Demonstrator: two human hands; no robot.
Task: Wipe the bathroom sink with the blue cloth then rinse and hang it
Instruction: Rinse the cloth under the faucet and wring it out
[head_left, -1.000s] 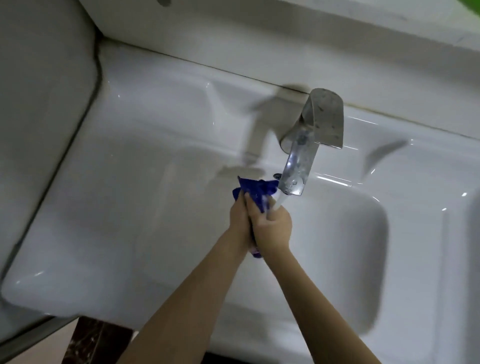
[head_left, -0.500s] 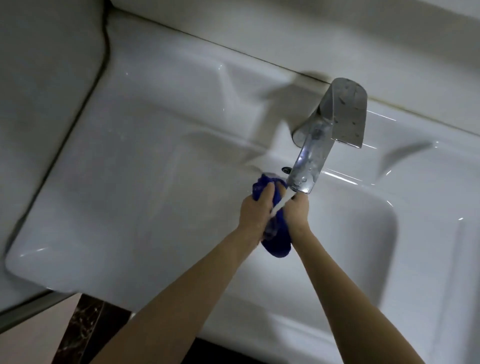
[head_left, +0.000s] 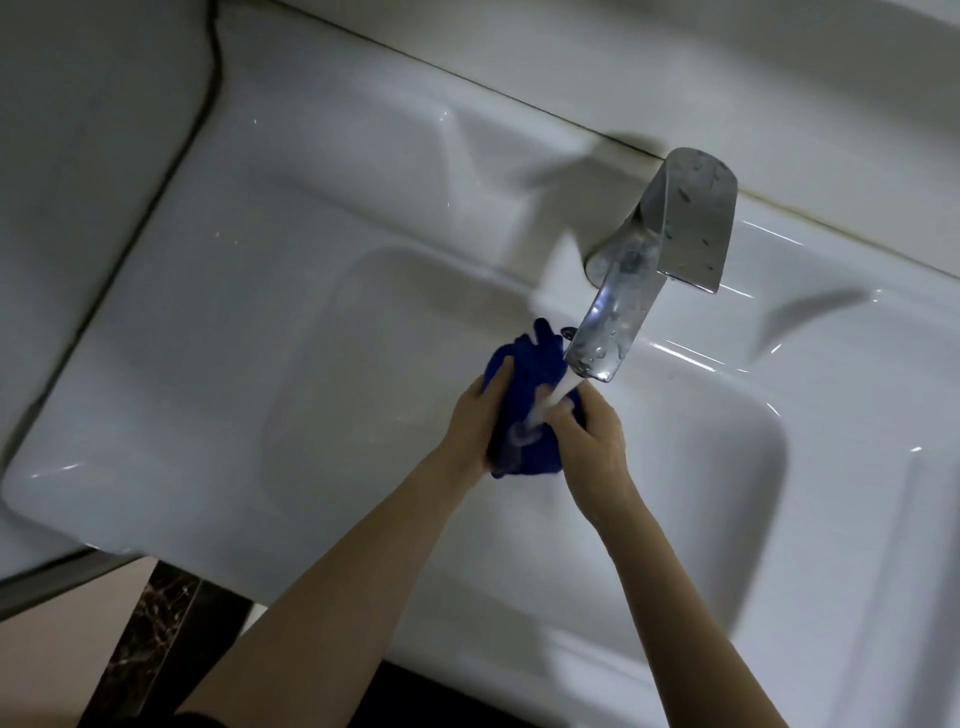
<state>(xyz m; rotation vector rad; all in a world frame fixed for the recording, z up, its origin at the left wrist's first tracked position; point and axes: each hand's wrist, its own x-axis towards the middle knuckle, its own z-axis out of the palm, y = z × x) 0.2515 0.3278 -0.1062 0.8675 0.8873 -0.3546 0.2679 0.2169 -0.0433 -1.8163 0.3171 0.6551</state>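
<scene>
The blue cloth (head_left: 530, 410) is bunched up between both hands over the white sink basin (head_left: 363, 415). My left hand (head_left: 475, 421) grips its left side and my right hand (head_left: 589, 441) grips its right side. A stream of water (head_left: 553, 397) runs from the chrome faucet spout (head_left: 613, 327) straight onto the cloth between my hands. The faucet's flat lever (head_left: 691, 218) stands raised above the spout. Part of the cloth is hidden behind my fingers.
The sink's flat white rim (head_left: 260, 182) spreads to the left and back, meeting a grey wall (head_left: 78, 156) on the left. A tiled back wall (head_left: 675, 62) runs behind the faucet. Dark marbled floor tile (head_left: 150, 634) shows under the sink's front edge.
My hands have spread apart on the cloth, which now shows wider between them under the water. The view has shifted so the faucet sits further right.
</scene>
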